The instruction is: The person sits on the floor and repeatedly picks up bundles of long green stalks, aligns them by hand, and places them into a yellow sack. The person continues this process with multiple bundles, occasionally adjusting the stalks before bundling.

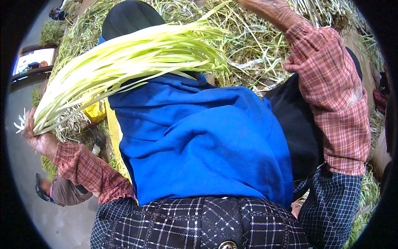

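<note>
At the far left, my left hand (pixel 43 141) grips the pale root ends of a long bundle of yellow blanched chives (pixel 133 56). White stem tips stick out beyond the fist. The leaves sweep to the right across my lap and the blue cloth (pixel 199 140) spread over it, and their tips fan out at top centre. My right hand (pixel 259 7) is at the top edge, with its fingers cut off by the frame. One stray leaf (pixel 214 11) reaches up towards it; whether the fingers touch that leaf is hidden.
Loose cut leaves and straw-like trimmings (pixel 258 46) cover the ground ahead. More pale stems (pixel 323 12) lie at top right. A yellow plastic bag (pixel 94 112) sits beyond the bundle. Another person (pixel 68 191) is at lower left, near the grey floor (pixel 71 224).
</note>
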A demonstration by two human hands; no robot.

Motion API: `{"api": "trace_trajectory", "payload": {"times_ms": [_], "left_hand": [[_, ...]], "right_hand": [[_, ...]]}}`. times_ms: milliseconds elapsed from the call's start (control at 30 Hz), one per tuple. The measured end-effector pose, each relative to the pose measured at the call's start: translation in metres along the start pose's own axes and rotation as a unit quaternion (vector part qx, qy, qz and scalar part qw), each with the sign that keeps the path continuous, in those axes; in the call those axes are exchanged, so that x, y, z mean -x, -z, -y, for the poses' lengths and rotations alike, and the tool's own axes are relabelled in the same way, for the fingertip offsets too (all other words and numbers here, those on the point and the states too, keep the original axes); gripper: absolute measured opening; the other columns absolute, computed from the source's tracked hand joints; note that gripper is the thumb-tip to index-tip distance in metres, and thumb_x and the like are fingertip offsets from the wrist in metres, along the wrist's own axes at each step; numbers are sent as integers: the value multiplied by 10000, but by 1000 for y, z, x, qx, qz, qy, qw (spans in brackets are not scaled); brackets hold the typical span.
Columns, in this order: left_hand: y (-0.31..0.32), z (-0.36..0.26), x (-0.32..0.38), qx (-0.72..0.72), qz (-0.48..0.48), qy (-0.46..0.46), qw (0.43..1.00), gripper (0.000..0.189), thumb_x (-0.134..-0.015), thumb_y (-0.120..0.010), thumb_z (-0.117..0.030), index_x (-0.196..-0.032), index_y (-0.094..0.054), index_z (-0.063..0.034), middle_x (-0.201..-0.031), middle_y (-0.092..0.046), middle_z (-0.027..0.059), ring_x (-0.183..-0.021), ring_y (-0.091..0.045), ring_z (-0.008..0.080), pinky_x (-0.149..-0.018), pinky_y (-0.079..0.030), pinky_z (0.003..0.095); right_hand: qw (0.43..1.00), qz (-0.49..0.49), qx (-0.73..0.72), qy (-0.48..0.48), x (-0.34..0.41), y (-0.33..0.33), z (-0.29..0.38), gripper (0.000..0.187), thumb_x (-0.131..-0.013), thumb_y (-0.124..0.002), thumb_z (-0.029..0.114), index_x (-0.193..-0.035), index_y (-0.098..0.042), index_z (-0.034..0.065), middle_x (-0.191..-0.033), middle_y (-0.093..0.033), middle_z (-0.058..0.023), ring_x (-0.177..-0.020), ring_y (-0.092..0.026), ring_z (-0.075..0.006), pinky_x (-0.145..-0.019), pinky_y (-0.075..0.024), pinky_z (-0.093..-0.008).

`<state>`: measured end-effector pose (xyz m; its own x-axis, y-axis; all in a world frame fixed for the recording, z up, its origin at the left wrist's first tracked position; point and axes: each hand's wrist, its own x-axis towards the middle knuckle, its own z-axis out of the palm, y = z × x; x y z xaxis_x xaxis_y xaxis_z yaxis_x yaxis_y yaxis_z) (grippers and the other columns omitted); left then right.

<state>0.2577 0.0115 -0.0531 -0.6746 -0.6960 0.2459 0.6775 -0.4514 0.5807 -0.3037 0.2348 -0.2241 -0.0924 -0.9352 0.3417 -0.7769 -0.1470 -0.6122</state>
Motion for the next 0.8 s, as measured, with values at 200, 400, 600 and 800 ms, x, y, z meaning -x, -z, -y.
{"api": "trace_trajectory", "payload": {"times_ms": [200,400,600,800], "left_hand": [[-31,-21,28,-467,-170,-209,842,95,-874,-470,-61,-897,-549,-15,-902,-560,82,-993,-511,227,-1084,-293,459],[-59,-25,40,-609,-133,-227,748,234,-923,-422,-156,-1024,-549,12,-1001,-571,121,-1045,-509,282,-1059,-297,519],[-35,-29,30,-317,-26,-125,940,383,-971,-374,-250,-1152,-549,39,-1100,-582,159,-1097,-506,337,-1034,-302,579],[17,-82,28,-438,-98,-247,859,330,-937,-336,-94,-1047,-529,150,-1026,-584,202,-992,-550,302,-989,-447,483]], "right_hand": [[971,89,-179,128,15,-77,-18,452,-875,-585,192,-1307,-502,89,-1220,-553,-170,-1105,-561,-314,-931,-478,-404],[979,21,10,205,13,-63,-32,293,-895,-526,186,-1152,-556,47,-980,-597,-193,-931,-581,-381,-799,-470,-442],[982,77,52,167,7,-54,-31,266,-844,-531,146,-1086,-564,42,-902,-585,-191,-868,-585,-371,-759,-465,-444],[988,63,125,60,18,-44,-35,111,-776,-587,185,-798,-675,121,-754,-648,-108,-707,-628,-302,-605,-479,-403]]}}
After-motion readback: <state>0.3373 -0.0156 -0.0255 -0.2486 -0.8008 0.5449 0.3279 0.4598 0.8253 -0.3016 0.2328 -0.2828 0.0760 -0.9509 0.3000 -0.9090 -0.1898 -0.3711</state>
